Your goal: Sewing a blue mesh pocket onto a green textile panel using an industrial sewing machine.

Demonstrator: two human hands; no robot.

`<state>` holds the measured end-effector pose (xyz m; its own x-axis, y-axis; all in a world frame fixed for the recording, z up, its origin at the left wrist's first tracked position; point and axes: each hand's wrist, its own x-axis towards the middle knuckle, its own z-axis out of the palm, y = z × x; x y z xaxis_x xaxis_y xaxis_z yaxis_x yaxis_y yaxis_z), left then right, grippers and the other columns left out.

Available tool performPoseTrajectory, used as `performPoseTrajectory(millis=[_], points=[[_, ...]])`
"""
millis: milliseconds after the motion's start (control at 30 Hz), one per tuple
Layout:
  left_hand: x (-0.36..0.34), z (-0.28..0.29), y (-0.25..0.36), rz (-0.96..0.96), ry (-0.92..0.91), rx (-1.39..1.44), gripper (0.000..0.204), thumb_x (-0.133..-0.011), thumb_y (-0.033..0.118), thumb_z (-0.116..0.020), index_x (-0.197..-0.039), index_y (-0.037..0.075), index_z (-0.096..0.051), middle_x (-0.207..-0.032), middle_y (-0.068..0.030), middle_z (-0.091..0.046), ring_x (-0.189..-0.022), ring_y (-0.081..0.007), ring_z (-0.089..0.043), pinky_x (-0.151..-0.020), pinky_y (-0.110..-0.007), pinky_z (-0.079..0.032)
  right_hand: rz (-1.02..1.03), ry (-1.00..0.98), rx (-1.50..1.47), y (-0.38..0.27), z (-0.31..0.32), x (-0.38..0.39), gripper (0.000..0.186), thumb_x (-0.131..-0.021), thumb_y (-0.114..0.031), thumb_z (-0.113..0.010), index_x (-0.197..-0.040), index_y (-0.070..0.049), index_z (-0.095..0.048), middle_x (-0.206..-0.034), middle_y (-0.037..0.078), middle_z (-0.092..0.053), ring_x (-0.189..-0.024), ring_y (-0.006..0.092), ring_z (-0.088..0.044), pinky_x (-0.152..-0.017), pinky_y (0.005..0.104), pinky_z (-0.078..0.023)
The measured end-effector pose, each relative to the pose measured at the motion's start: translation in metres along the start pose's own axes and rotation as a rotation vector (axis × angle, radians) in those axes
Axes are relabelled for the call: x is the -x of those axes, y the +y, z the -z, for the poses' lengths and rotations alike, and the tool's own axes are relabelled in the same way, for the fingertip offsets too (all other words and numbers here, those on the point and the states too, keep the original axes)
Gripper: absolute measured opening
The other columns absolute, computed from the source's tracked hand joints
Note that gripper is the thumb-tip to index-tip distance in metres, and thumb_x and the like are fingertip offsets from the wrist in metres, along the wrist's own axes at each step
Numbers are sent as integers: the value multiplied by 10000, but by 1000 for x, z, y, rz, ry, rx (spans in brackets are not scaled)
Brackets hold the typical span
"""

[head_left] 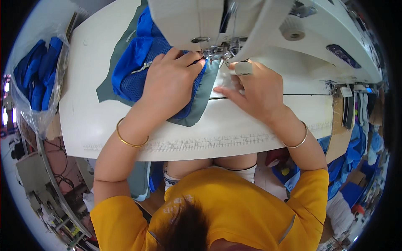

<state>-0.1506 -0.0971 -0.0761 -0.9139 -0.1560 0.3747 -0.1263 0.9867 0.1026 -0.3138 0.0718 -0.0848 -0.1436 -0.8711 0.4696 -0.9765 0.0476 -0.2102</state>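
Seated person in a yellow top (234,201), seen from above, both forearms coming up from the lower edge to a white sewing machine (217,21) on a white table (104,121).

L hand (169,81): palm down, flat on a bundle of blue mesh fabric (134,62), wrist bent slightly inward, fingers spread & stretched fwd w/ fingertips (197,62) right at the presser foot (217,52). Not closed round anything, just pressing the cloth to the table. Thin gold bangle (130,140) on that forearm, elbow out to the person's left.

R hand (257,90): partly curled, knuckles up, index finger (228,93) pointing left along the edge of the grey-green fabric (201,104) just beside the needle area. Thumb & other fingers bunched near a small grey piece (243,68) under the machine head; can't tell if they pinch it or only touch. 2nd bangle, silver (298,142), on the R wrist.

Fabric: blue mesh lies on top of the grey-green piece, both on the table left of & under the needle; the grey-green edge hangs toward the table's front by the printed ruler strip (209,142).

Far left, apart from the hands: clear plastic bag (35,83) w/ more blue cloth. More blue fabric piled on the floor at right (351,154).
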Motion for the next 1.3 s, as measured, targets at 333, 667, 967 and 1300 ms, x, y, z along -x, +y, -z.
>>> performPoseTrajectory(millis=[333, 667, 967, 1300], points=[[7, -7, -15, -130, 140, 315, 242, -768, -35, -727, -1005, -7, -762, -1083, -105, -745, -957, -296, -664, -842, -372, -568, -70, 21, 27, -12, -3, -6, 141, -812, -218, -784, -861, -103, -718, -853, -5, -617, -823, 197, -615, -650, 339, -539], [10, -3, -18, -128, 110, 317, 276, -762, -48, -732, -1034, -17, -763, -1106, -116, -748, -971, -292, -668, -849, -368, -568, -128, 40, 96, -19, -18, -7, 27, -777, -189, -790, -775, -195, -764, -775, -14, -573, -756, 186, -593, -572, 342, -503], [11, -6, -17, -113, 112, 320, 287, -751, -48, -727, -1037, -30, -754, -1131, -114, -740, -990, -289, -656, -857, -378, -559, -105, 117, 2, -15, -27, -8, 69, -798, -164, -767, -849, -202, -738, -733, -3, -543, -730, 202, -579, -551, 346, -494], [10, -3, -18, -132, 48, 316, 270, -774, -31, -711, -1041, -15, -748, -1167, -96, -722, -1040, -291, -635, -926, -391, -527, -48, 105, 18, -8, -23, -7, 85, -829, -211, -757, -912, -217, -742, -785, -18, -570, -771, 190, -591, -572, 342, -510]])
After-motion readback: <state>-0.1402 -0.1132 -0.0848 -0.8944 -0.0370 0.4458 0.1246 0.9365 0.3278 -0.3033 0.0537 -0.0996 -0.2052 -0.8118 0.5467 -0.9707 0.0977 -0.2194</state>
